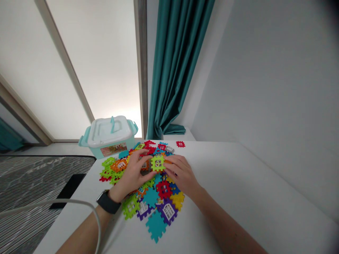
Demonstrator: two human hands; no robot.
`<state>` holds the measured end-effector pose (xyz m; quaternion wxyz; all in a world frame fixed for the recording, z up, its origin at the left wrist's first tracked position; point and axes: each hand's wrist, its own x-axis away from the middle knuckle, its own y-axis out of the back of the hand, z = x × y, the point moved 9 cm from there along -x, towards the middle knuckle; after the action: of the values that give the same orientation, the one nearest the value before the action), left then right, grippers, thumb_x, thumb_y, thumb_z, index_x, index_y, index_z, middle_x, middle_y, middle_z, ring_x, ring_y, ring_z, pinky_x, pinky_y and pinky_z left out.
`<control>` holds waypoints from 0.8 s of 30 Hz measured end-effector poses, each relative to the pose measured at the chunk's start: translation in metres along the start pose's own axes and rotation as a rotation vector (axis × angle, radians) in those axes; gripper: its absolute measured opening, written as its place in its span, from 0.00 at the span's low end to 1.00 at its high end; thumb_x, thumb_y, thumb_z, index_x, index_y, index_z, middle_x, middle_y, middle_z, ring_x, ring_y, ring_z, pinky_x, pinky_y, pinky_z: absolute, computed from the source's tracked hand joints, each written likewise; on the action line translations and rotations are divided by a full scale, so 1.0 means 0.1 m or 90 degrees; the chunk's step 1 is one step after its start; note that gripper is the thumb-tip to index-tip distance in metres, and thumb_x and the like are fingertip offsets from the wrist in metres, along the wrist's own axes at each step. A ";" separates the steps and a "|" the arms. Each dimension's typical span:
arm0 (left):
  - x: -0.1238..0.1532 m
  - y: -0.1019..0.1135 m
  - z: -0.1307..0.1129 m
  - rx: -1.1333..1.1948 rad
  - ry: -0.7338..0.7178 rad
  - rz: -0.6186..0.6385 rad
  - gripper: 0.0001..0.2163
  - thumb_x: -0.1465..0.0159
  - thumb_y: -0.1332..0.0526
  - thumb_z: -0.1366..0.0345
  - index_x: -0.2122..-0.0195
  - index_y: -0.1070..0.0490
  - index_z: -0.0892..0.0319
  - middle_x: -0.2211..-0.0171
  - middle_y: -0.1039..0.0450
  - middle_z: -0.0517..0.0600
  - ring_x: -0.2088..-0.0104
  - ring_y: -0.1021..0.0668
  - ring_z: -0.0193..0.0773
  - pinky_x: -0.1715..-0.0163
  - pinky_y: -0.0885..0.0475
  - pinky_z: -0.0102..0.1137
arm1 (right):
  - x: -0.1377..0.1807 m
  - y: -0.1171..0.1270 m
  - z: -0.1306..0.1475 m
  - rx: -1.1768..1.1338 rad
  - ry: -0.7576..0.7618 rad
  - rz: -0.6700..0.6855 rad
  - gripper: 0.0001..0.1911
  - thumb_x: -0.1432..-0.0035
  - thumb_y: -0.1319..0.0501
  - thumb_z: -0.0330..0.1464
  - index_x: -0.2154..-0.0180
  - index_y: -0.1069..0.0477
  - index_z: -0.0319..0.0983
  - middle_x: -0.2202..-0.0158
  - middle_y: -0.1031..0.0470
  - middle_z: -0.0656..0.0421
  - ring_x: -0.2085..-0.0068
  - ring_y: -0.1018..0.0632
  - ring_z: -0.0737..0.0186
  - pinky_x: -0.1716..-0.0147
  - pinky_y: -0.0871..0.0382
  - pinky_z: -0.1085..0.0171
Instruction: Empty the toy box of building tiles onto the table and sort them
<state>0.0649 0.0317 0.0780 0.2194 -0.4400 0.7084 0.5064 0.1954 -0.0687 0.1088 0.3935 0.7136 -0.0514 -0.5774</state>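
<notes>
Gripping lime-green square plastic window tile (158, 163) between left hand (134, 172) at 9 o'clock, right hand (184, 174) at 3; both hands' fingers clamped on edges, neither nearer.

Peering forward and down from head height now, close above the left hand (134, 173) and right hand (182, 173), sweeping wide past the white table (225, 190) to the teal curtain (173, 70) and pale wall (278, 88) beyond.

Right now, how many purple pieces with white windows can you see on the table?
2: one purple piece just behind and right of the nearest teal piece, another purple piece right of the nearest lime piece. More may be hidden.
</notes>
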 end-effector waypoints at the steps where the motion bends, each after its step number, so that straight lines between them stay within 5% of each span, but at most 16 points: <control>1: -0.01 -0.01 -0.01 0.018 0.010 0.007 0.15 0.35 0.36 0.57 0.49 0.29 0.55 0.44 0.36 0.58 0.42 0.31 0.52 0.41 0.34 0.49 | 0.00 0.01 0.01 -0.008 0.003 -0.007 0.10 0.35 0.40 0.28 0.53 0.26 0.44 0.53 0.20 0.54 0.50 0.22 0.56 0.50 0.26 0.52; 5: -0.04 -0.04 -0.05 0.110 0.054 0.031 0.07 0.32 0.41 0.60 0.57 0.26 0.55 0.48 0.32 0.55 0.44 0.30 0.47 0.41 0.34 0.46 | -0.01 0.03 -0.06 -0.084 -0.082 -0.026 0.05 0.35 0.40 0.30 0.59 0.24 0.42 0.62 0.19 0.56 0.57 0.21 0.57 0.54 0.26 0.55; 10: -0.06 -0.08 0.04 0.292 0.163 0.011 0.10 0.30 0.43 0.60 0.66 0.27 0.56 0.53 0.30 0.53 0.50 0.26 0.42 0.44 0.32 0.43 | 0.19 -0.16 -0.43 -0.278 -0.438 -0.021 0.09 0.37 0.38 0.38 0.64 0.23 0.41 0.70 0.21 0.59 0.69 0.22 0.61 0.68 0.27 0.62; 13: -0.04 -0.14 0.07 0.369 0.219 0.026 0.12 0.31 0.42 0.58 0.69 0.28 0.57 0.52 0.29 0.52 0.52 0.25 0.41 0.47 0.29 0.41 | 0.28 -0.29 -0.50 -0.415 -0.567 -0.030 0.14 0.41 0.37 0.44 0.67 0.23 0.40 0.74 0.23 0.60 0.73 0.25 0.63 0.74 0.30 0.65; 24: -0.02 -0.15 0.07 0.387 0.277 0.027 0.15 0.32 0.42 0.55 0.72 0.29 0.58 0.53 0.28 0.52 0.57 0.25 0.40 0.57 0.27 0.36 | 0.26 -0.31 -0.49 -0.488 -0.614 -0.037 0.16 0.45 0.35 0.47 0.70 0.24 0.40 0.75 0.25 0.61 0.74 0.27 0.64 0.73 0.31 0.65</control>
<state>0.0779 0.0372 0.0695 0.1740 -0.4374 0.8654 0.1720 0.2346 -0.0367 0.0701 0.5384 0.1813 0.0072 -0.8229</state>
